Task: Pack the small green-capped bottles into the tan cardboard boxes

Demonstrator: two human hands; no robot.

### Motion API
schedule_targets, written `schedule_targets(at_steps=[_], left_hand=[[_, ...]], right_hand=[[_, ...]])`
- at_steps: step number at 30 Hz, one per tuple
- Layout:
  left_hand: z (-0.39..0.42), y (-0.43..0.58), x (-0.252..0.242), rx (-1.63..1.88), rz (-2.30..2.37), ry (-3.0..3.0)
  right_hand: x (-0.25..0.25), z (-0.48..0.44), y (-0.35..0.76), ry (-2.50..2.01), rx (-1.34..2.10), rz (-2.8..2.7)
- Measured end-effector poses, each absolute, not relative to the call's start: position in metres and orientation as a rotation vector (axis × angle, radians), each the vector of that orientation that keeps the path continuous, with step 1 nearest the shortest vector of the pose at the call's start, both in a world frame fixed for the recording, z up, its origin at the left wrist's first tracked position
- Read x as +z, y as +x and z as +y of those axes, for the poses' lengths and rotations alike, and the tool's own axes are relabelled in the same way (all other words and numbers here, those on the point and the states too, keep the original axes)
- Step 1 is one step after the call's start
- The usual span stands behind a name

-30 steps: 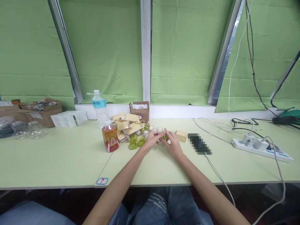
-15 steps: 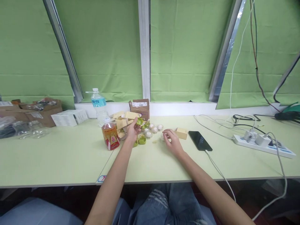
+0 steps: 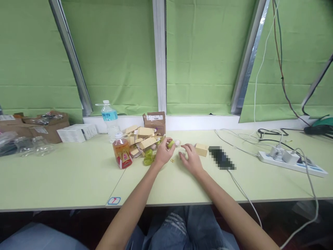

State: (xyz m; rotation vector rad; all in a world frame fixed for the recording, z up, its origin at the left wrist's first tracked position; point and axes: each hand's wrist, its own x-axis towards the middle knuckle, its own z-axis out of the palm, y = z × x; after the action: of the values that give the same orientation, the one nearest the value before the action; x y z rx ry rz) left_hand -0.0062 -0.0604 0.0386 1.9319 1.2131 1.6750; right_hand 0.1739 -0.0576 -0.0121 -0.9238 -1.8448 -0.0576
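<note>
My left hand is closed on a small green plastic piece, pinched between thumb and fingers. Just to its right, my right hand curls round a small clear plastic cup at the tabletop. A white round piece sits behind the gap between the hands. Left of my left hand lie more green pieces, beside a heap of small cream cardboard boxes. A tiny yellowish bit is on the table between my wrists. My left hand hides part of the white pieces.
A tea bottle and a water bottle stand left of the heap. One cream box is beside my right hand, then a phone with a cable. Further right lies a power strip. A brown carton stands behind.
My left hand has moved right from the heap toward my right hand, bringing a green piece with it. My right hand stays in nearly the same spot by the clear cup.
</note>
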Motion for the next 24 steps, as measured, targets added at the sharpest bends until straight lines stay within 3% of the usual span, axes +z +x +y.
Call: schedule_targets(at_steps=[5,15,20,24], left_hand=[[-0.072,-0.015,0.037,1.422,1.234,2.319],[-0.078,0.007,0.016,1.071,0.988,2.713],[-0.080,0.011,0.012,0.900,0.948,2.791],[-0.070,0.003,0.008,0.858,1.197,2.821]], right_hand=[[-0.027,-0.044,0.178,-1.065,-0.106,-1.809],[-0.035,-0.026,0.190,-1.036,0.285,-1.698],[-0.020,-0.028,0.216,-1.050,-0.070,-1.611],[-0.016,-0.032,0.230,-1.414,-0.315,-1.555]])
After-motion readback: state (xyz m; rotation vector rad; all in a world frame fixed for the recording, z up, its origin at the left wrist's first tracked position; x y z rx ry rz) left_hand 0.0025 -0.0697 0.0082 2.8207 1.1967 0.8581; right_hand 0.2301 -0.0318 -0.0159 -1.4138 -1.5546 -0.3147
